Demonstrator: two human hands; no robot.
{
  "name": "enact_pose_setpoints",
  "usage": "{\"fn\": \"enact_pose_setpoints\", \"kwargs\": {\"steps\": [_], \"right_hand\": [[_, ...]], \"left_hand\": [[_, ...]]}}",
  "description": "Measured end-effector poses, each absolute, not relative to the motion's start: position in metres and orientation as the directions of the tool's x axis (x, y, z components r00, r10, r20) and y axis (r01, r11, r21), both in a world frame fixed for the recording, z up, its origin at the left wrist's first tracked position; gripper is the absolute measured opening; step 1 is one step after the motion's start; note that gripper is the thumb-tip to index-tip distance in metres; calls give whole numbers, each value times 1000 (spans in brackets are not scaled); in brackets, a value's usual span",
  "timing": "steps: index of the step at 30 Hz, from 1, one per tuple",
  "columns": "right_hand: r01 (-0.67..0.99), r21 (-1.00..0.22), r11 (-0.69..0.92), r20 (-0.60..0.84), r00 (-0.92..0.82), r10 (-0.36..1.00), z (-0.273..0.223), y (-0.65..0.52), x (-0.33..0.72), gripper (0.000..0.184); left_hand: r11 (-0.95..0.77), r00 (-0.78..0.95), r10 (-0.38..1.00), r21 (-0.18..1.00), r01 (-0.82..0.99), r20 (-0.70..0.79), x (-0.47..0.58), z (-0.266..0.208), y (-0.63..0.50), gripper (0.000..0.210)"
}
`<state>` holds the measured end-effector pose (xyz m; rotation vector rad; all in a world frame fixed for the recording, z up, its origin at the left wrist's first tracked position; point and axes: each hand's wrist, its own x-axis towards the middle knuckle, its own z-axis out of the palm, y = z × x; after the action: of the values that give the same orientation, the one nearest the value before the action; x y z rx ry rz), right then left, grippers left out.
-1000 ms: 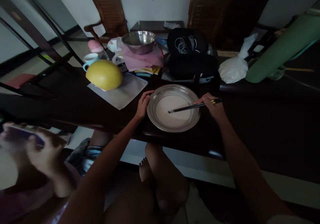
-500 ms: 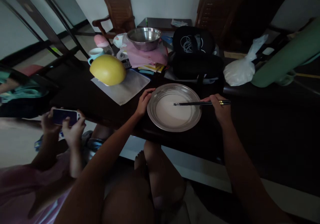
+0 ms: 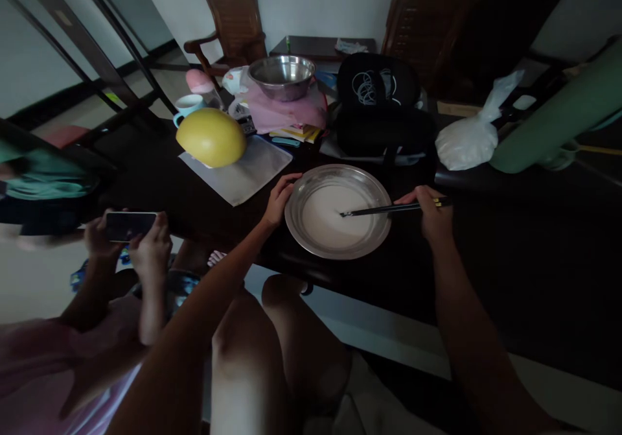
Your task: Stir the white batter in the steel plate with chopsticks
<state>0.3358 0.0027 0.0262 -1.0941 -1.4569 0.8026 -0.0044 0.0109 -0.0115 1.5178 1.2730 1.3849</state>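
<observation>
Head view: right fingers grasp chopsticks, tips indistinct; left fingers touch shallow basin, grip unclear

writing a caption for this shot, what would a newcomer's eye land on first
The yellow fruit would probably come first, the strongest colour in view, left of centre on a grey sheet. Then comes the metal pan of whitish liquid at front centre, the left grip at its rim and the right grip holding black chopsticks angled into it. Behind, a shiny bowl sits on a pink bundle.
</observation>
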Motion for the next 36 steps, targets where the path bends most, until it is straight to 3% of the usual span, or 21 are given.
{"fn": "enact_pose_setpoints", "kwargs": {"steps": [4,10,16,21,24,28,33,36], "right_hand": [[195,-920,340,327,-98,940,26,3,332,34],[142,-934,329,335,27,942,21,6,337,39],[234,-898,372,349,-132,928,20,4,330,33],[131,-931,340,351,67,934,20,7,337,40],[106,-938,329,327,-36,944,21,4,335,41],[198,-907,372,339,-182,923,23,1,330,32],[153,-928,340,343,-9,939,21,4,336,37],[112,-936,334,330,-56,942,20,4,334,40]], "left_hand": [[-264,-63,958,944,197,281,-4,-10,11,42],[-273,-78,952,935,226,297,-2,-8,10,41],[-270,-65,954,933,239,293,-2,-5,8,42],[-272,-61,954,933,237,294,-2,-4,7,39],[-264,-62,957,937,229,285,-2,-4,7,38],[-259,-71,958,943,211,279,-2,-4,6,39],[-274,-60,953,931,242,296,-2,-2,4,42],[-249,-69,961,944,215,269,-2,-1,4,42]]}}
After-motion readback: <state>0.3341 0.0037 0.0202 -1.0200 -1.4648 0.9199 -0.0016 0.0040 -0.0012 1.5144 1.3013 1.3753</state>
